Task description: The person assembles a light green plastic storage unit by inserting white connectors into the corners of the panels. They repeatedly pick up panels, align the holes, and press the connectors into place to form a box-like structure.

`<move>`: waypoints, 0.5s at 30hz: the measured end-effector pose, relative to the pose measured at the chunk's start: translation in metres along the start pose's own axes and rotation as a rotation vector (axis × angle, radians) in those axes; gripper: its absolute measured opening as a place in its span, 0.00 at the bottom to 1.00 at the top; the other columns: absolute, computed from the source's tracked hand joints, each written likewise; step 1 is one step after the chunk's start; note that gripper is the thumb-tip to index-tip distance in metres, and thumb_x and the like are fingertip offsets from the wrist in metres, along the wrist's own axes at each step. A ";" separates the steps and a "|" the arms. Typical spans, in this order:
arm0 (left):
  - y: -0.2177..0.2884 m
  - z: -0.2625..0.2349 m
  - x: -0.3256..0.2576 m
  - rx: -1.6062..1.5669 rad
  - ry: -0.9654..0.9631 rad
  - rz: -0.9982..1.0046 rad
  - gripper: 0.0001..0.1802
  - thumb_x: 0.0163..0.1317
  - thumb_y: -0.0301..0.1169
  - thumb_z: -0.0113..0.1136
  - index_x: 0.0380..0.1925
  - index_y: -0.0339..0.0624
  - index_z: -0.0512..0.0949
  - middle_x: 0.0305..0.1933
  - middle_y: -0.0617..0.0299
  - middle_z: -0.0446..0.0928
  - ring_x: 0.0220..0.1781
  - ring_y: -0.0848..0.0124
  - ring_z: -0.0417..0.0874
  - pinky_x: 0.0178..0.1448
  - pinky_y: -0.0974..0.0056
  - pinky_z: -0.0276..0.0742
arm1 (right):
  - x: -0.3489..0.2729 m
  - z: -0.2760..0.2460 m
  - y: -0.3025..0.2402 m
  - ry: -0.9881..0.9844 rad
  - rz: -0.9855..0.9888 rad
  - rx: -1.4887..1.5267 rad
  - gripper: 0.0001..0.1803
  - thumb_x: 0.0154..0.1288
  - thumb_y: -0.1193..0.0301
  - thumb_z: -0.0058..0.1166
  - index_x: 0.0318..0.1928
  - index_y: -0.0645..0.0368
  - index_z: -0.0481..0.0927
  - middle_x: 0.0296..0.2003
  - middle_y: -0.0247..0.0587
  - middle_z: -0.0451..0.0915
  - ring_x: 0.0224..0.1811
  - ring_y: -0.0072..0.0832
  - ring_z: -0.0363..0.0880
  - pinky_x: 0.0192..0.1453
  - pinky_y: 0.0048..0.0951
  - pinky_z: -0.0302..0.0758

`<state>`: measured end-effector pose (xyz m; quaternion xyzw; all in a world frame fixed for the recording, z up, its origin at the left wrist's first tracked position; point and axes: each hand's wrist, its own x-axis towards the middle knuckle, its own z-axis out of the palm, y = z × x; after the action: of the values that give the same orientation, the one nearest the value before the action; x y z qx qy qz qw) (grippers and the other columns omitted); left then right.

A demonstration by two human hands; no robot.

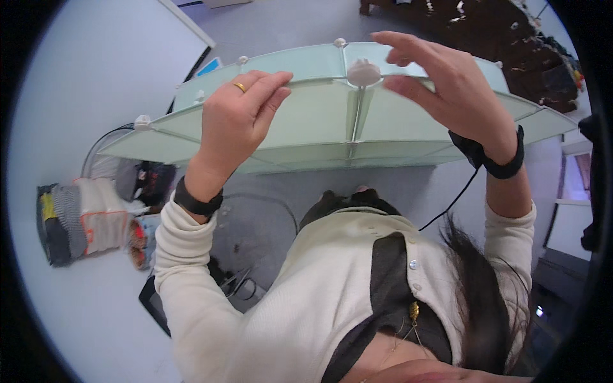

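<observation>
Panel shelf (306,112), upper centre: apparently steadying; left fingers (267,88) pinched on edge, right fingers (415,50) spread, empty; next, likely, two-handed grip.

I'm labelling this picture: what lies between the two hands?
In the head view, a round white connector on the pale green panels lies between the left hand and right hand.

No readable text, numbers or signs. Pale green panels (306,112) at twelve o'clock: nothing legible. White pack (104,231) at nine o'clock: orange marking (lettering or mere stripes, cannot tell). Small blue-and-white rectangle (209,67) at eleven o'clock: any print too small to read.
</observation>
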<state>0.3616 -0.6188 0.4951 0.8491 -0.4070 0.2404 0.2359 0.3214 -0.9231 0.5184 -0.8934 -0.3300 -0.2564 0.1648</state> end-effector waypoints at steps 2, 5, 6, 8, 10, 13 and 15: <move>-0.011 0.002 -0.007 0.101 0.089 0.092 0.09 0.60 0.34 0.67 0.37 0.43 0.83 0.29 0.62 0.81 0.30 0.63 0.81 0.31 0.62 0.75 | 0.018 0.007 -0.008 -0.178 0.021 0.050 0.34 0.62 0.54 0.64 0.64 0.54 0.71 0.40 0.46 0.85 0.40 0.40 0.85 0.42 0.35 0.80; -0.024 0.006 -0.007 0.190 0.173 0.172 0.08 0.58 0.36 0.68 0.31 0.47 0.80 0.25 0.65 0.77 0.27 0.67 0.79 0.29 0.63 0.73 | 0.038 0.014 -0.011 -0.393 0.087 0.149 0.49 0.47 0.55 0.77 0.69 0.49 0.66 0.40 0.45 0.84 0.40 0.40 0.84 0.45 0.35 0.80; -0.027 0.008 -0.007 0.210 0.164 0.174 0.09 0.57 0.37 0.68 0.29 0.47 0.79 0.24 0.67 0.76 0.26 0.68 0.79 0.29 0.64 0.72 | 0.043 0.015 -0.012 -0.453 0.109 0.167 0.49 0.46 0.55 0.77 0.69 0.49 0.67 0.40 0.45 0.84 0.41 0.39 0.84 0.45 0.34 0.79; -0.031 0.017 -0.006 0.210 0.179 0.191 0.11 0.58 0.38 0.68 0.26 0.48 0.77 0.23 0.68 0.75 0.24 0.70 0.77 0.27 0.65 0.69 | 0.049 0.021 -0.008 -0.610 0.203 0.199 0.50 0.44 0.55 0.79 0.68 0.50 0.67 0.41 0.45 0.84 0.42 0.38 0.85 0.45 0.32 0.79; -0.033 0.023 -0.008 0.214 0.195 0.203 0.11 0.56 0.38 0.68 0.24 0.49 0.75 0.23 0.69 0.74 0.23 0.73 0.76 0.26 0.67 0.67 | 0.056 0.026 -0.005 -0.498 0.171 0.408 0.37 0.63 0.48 0.61 0.66 0.55 0.69 0.35 0.45 0.84 0.41 0.39 0.86 0.46 0.32 0.80; -0.033 0.030 -0.012 0.203 0.197 0.202 0.10 0.53 0.36 0.68 0.25 0.48 0.75 0.22 0.69 0.71 0.23 0.74 0.75 0.26 0.68 0.65 | 0.066 0.047 -0.010 -0.307 0.436 0.867 0.39 0.77 0.39 0.26 0.64 0.58 0.73 0.37 0.47 0.84 0.45 0.35 0.84 0.54 0.32 0.78; -0.032 0.033 -0.014 0.167 0.134 0.178 0.10 0.54 0.35 0.69 0.27 0.46 0.76 0.21 0.67 0.70 0.23 0.73 0.75 0.27 0.67 0.67 | 0.071 0.054 -0.019 -0.420 0.499 0.787 0.42 0.77 0.39 0.20 0.61 0.60 0.77 0.38 0.48 0.84 0.44 0.35 0.84 0.54 0.32 0.78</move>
<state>0.3865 -0.6120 0.4548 0.8084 -0.4425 0.3496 0.1686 0.3738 -0.8487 0.5172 -0.8475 -0.2041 0.1198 0.4752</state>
